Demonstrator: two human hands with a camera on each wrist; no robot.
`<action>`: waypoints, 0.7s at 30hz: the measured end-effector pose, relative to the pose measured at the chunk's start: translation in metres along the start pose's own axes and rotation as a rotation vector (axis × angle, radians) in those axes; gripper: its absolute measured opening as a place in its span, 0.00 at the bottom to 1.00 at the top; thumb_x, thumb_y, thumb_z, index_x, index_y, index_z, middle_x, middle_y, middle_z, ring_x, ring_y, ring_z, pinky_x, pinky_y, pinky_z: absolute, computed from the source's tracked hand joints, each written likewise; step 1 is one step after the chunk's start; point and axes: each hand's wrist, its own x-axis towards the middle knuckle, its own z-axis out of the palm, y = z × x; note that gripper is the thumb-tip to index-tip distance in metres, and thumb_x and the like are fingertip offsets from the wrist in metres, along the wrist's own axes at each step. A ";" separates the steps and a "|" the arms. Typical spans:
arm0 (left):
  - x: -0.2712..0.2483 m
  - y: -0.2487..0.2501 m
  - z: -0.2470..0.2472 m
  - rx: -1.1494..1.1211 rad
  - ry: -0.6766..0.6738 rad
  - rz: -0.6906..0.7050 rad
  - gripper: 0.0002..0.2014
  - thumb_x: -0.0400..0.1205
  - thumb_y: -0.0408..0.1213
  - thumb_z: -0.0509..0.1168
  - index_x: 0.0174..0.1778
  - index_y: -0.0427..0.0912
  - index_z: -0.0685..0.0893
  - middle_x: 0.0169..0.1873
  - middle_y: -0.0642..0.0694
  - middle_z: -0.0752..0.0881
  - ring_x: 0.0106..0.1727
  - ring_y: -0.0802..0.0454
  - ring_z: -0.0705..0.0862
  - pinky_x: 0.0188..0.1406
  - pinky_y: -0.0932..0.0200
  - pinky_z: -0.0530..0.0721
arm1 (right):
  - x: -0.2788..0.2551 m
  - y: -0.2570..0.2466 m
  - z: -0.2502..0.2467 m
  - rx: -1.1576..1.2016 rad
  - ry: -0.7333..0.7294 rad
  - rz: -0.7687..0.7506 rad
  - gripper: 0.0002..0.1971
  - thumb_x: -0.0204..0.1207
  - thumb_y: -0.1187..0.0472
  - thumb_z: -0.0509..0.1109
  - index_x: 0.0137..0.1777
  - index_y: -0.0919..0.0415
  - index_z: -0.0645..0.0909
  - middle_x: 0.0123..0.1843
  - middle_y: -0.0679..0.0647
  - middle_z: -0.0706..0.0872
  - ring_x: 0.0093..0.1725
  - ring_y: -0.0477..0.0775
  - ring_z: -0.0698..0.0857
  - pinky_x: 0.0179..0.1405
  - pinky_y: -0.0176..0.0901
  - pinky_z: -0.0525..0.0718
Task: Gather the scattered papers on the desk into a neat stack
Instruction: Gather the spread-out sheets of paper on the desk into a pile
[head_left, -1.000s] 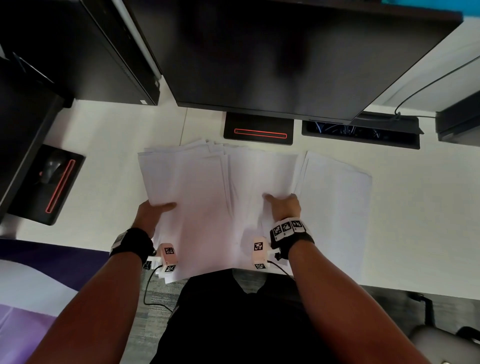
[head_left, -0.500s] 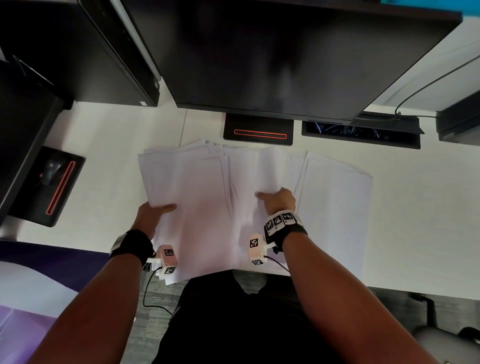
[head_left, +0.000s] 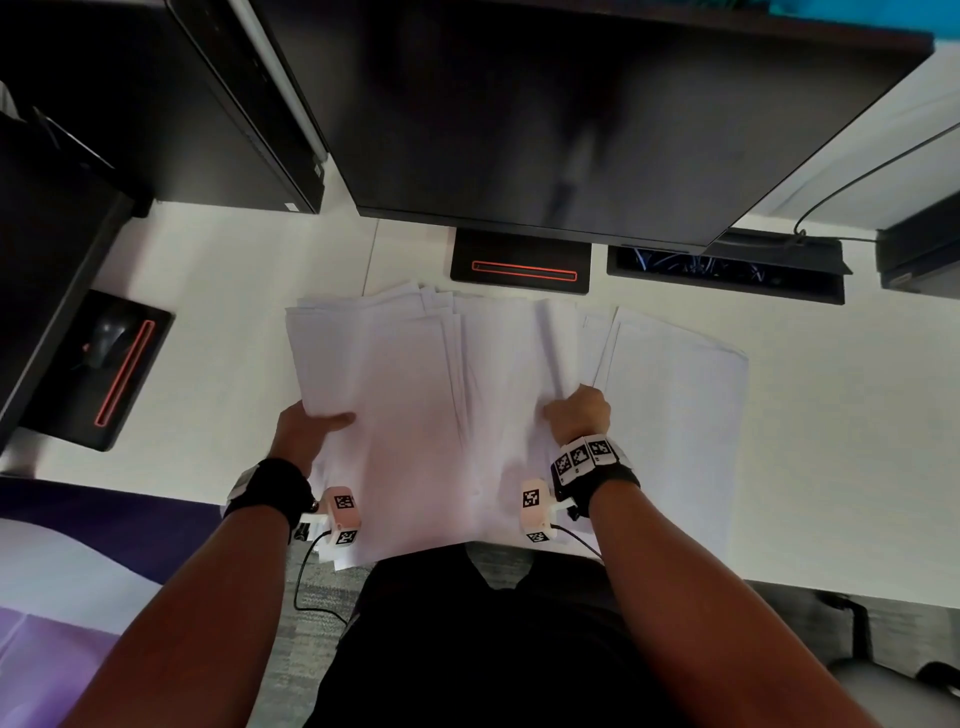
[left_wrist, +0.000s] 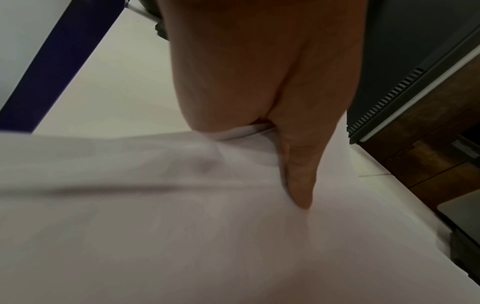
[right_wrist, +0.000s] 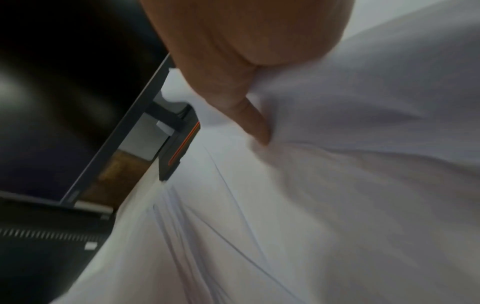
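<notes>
A loose fan of white papers (head_left: 415, 415) lies in the middle of the white desk (head_left: 841, 441), its near edge hanging over the front. My left hand (head_left: 311, 428) grips the fan's left edge, thumb (left_wrist: 298, 174) on top and the fingers hidden underneath. My right hand (head_left: 579, 413) pinches the sheets at the fan's right side; in the right wrist view its thumb (right_wrist: 255, 123) presses down on paper (right_wrist: 337, 185). A separate pile of papers (head_left: 675, 426) lies flat to the right of that hand, overlapped by the fan.
A large dark monitor (head_left: 571, 114) overhangs the back of the desk, its stand base (head_left: 522, 270) just beyond the papers. A cable tray (head_left: 727, 273) sits back right. At far left, a mouse (head_left: 106, 338) rests on another black base beside a dark tower.
My right hand slid a little to the left with the sheets it holds, then came back right. The left hand has stayed in place on the left edge.
</notes>
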 end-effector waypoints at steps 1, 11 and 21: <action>-0.001 0.001 0.001 0.004 0.005 0.004 0.21 0.74 0.21 0.79 0.63 0.33 0.88 0.43 0.46 0.91 0.43 0.46 0.88 0.41 0.61 0.83 | 0.000 0.004 0.000 0.009 0.034 0.005 0.15 0.79 0.61 0.74 0.62 0.69 0.86 0.61 0.64 0.91 0.62 0.66 0.90 0.49 0.44 0.83; -0.002 0.001 -0.002 0.013 -0.005 -0.003 0.23 0.74 0.21 0.78 0.67 0.28 0.87 0.55 0.32 0.90 0.53 0.41 0.88 0.63 0.47 0.84 | -0.002 0.003 0.016 0.030 0.072 -0.097 0.31 0.76 0.58 0.78 0.80 0.58 0.77 0.90 0.56 0.56 0.83 0.68 0.66 0.77 0.67 0.77; -0.004 0.004 0.001 0.014 -0.004 -0.013 0.22 0.74 0.22 0.78 0.66 0.29 0.87 0.54 0.33 0.90 0.50 0.42 0.88 0.57 0.52 0.82 | 0.006 -0.012 0.000 0.276 0.011 0.077 0.42 0.72 0.61 0.82 0.83 0.57 0.64 0.77 0.63 0.72 0.75 0.71 0.78 0.64 0.57 0.80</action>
